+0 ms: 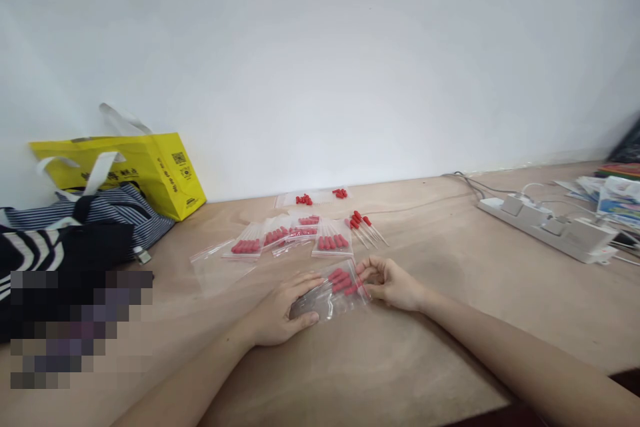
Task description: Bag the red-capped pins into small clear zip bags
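A clear zip-lock bag (327, 307) lies in front of me, with several red-bulbed droppers (341, 279) inside. My left hand (283, 310) grips the bag's left end between thumb and fingers. At the opposite end, by the zip edge with the red line, my right hand (390, 282) is closed in a pinch on the bag's mouth; its fingertips partly cover the bulb nearest the edge. Just beyond, a filled bag (333, 250) lies flat. Loose red-bulbed droppers (367, 230) rest to its right. An unfilled-looking clear bag (215, 270) lies to the left.
More filled bags (245, 245) lie in the middle, and another clear bag (285, 199) with red bulbs lies near the wall. A yellow shopping bag (180, 177) and dark clothing (100, 243) occupy the left. On the right are a white power strip (545, 230) with cables and some packets (617, 203).
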Action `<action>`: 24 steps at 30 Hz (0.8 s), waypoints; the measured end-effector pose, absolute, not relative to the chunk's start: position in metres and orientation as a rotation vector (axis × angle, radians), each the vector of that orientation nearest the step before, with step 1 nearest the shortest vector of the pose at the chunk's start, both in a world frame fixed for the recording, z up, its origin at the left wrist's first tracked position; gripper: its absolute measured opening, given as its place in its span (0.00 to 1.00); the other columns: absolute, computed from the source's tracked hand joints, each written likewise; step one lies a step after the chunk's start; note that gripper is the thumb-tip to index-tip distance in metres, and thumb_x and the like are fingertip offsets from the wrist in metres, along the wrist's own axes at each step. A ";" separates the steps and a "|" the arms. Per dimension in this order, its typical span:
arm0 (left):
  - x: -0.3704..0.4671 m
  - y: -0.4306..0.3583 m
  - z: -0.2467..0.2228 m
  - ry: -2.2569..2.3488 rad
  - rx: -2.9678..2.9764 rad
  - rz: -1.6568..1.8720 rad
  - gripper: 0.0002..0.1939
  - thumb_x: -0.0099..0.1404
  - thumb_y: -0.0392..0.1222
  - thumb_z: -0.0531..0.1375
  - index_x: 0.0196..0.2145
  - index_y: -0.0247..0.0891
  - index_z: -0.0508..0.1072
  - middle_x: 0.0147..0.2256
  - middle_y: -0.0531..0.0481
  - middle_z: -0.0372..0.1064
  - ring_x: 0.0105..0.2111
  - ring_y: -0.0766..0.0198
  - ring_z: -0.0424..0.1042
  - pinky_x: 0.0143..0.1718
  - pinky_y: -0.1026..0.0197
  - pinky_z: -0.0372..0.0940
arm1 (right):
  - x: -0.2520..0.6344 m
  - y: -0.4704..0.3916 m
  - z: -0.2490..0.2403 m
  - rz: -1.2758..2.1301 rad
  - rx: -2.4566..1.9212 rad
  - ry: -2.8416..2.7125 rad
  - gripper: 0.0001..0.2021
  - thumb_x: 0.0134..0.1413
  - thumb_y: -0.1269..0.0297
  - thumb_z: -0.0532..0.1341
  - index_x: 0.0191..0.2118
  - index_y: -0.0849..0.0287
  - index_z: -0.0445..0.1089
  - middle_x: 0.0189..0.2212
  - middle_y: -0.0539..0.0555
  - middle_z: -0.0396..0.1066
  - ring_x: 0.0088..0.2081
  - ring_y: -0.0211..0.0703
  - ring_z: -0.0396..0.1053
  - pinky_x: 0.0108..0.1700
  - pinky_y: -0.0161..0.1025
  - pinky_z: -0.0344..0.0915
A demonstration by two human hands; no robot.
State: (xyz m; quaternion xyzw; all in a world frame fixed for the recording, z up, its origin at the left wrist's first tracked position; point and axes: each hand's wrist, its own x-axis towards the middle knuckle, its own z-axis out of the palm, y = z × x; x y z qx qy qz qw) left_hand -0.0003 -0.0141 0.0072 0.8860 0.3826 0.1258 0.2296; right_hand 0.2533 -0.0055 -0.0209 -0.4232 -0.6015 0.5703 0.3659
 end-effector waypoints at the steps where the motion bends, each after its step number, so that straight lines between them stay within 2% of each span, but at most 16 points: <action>1: 0.000 -0.014 0.007 1.057 2.440 0.351 0.27 0.59 0.46 0.56 0.55 0.45 0.57 0.57 0.50 0.53 0.57 0.54 0.51 0.56 0.49 0.49 | 0.252 -0.006 -0.021 1.475 -1.059 -1.551 0.19 0.31 0.61 0.68 0.31 0.60 0.61 0.24 0.47 0.69 0.17 0.27 0.59 0.16 0.26 0.51; 5: -0.001 -0.013 0.006 1.067 2.440 0.344 0.27 0.59 0.45 0.56 0.55 0.45 0.57 0.57 0.50 0.53 0.56 0.54 0.51 0.56 0.49 0.49 | 0.244 -0.002 -0.024 1.461 -1.034 -1.597 0.18 0.28 0.61 0.69 0.24 0.60 0.59 0.17 0.44 0.65 0.16 0.28 0.57 0.16 0.26 0.50; 9: -0.001 -0.013 0.007 1.043 2.448 0.366 0.27 0.59 0.45 0.56 0.56 0.47 0.57 0.57 0.52 0.53 0.56 0.54 0.52 0.56 0.49 0.50 | 0.242 0.001 -0.027 1.170 -1.097 -1.698 0.15 0.30 0.60 0.68 0.18 0.61 0.62 0.14 0.44 0.60 0.17 0.28 0.55 0.19 0.28 0.53; 14: -0.001 -0.013 0.008 1.036 2.450 0.347 0.27 0.59 0.45 0.56 0.56 0.47 0.57 0.57 0.52 0.53 0.56 0.54 0.52 0.56 0.48 0.49 | 0.256 0.013 -0.022 1.296 -1.107 -1.801 0.11 0.39 0.57 0.63 0.25 0.62 0.70 0.16 0.47 0.64 0.16 0.29 0.55 0.16 0.28 0.53; 19: 0.000 -0.014 0.009 1.041 2.439 0.343 0.27 0.59 0.46 0.56 0.56 0.47 0.56 0.57 0.52 0.53 0.56 0.54 0.52 0.56 0.49 0.50 | 0.280 0.063 -0.009 0.789 -1.677 -1.454 0.05 0.43 0.66 0.59 0.25 0.62 0.67 0.21 0.51 0.68 0.21 0.33 0.63 0.21 0.29 0.58; 21: 0.000 -0.014 0.009 1.044 2.439 0.331 0.27 0.59 0.47 0.56 0.56 0.46 0.57 0.57 0.51 0.53 0.56 0.54 0.52 0.56 0.49 0.50 | 0.287 0.085 -0.004 0.713 -1.787 -1.406 0.04 0.41 0.67 0.60 0.25 0.62 0.66 0.21 0.53 0.68 0.22 0.36 0.65 0.21 0.30 0.57; 24: -0.001 -0.013 0.007 1.050 2.435 0.333 0.26 0.59 0.47 0.56 0.55 0.46 0.57 0.57 0.51 0.53 0.56 0.54 0.52 0.56 0.49 0.50 | 0.289 0.109 0.000 0.663 -1.929 -1.403 0.05 0.36 0.68 0.63 0.20 0.62 0.65 0.18 0.55 0.67 0.24 0.42 0.66 0.21 0.32 0.55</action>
